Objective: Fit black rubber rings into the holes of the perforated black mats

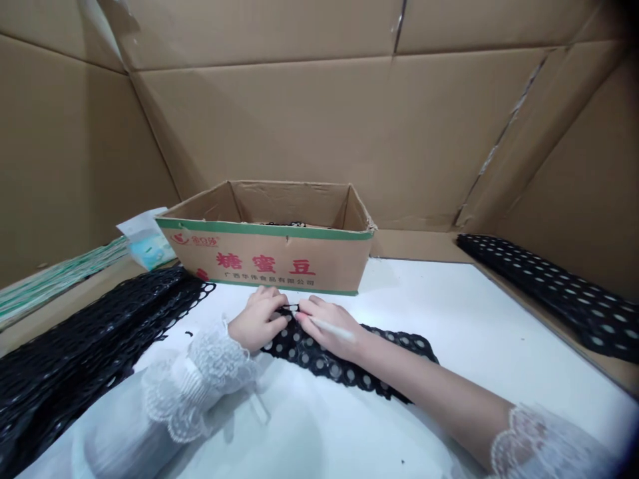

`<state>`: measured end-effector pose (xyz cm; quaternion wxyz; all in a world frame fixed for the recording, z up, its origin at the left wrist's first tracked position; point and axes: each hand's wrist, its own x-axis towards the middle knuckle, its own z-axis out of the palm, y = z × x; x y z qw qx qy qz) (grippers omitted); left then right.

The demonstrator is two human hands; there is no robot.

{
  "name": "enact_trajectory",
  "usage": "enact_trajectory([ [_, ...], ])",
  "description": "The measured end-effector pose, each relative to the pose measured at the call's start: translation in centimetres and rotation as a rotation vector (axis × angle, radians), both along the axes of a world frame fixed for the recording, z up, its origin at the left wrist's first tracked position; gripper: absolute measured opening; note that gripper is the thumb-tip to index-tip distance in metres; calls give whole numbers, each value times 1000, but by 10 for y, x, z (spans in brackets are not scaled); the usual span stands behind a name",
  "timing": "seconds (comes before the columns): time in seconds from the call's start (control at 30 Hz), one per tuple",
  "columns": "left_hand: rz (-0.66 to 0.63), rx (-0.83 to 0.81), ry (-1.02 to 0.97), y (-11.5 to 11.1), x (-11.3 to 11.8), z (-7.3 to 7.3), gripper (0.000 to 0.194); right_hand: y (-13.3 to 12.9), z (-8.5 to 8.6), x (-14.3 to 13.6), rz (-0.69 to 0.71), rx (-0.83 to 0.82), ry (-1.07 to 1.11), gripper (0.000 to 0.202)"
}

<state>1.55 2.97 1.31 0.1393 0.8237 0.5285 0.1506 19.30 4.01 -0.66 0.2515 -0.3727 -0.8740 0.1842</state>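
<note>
A strip of black fabric with rows of pale round dots or holes (319, 356) lies on the white tabletop in front of the cardboard box. My left hand (259, 319) is closed at the strip's upper left end, thumb and fingers pinching its edge. Close beside it, my right hand (327, 326) is closed around a slim white pen-like tool (332, 328). The tool's tip points at the fabric edge between both hands; its exact kind is hard to make out. The right forearm crosses over the strip and hides part of it.
The cardboard box (269, 259) stands behind my hands with some black material inside. Black openwork fabric (94, 332) is heaped at the left, near green and white strands (60, 273) and a plastic packet (150, 243). More dotted black fabric (554, 279) lies at the right; cardboard walls (299, 120) surround the table.
</note>
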Motion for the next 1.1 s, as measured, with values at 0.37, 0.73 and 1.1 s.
enact_trajectory([
  [0.37,-85,-315,-257,13,-18,-13,28,8,-6,6,-51,-360,390,35],
  [0.73,20,-408,-233,6,-9,-9,25,0,0,1,-158,-364,371,35],
  [1.1,320,-77,50,-35,34,-10,16,-16,-9,-12,-236,96,168,27],
])
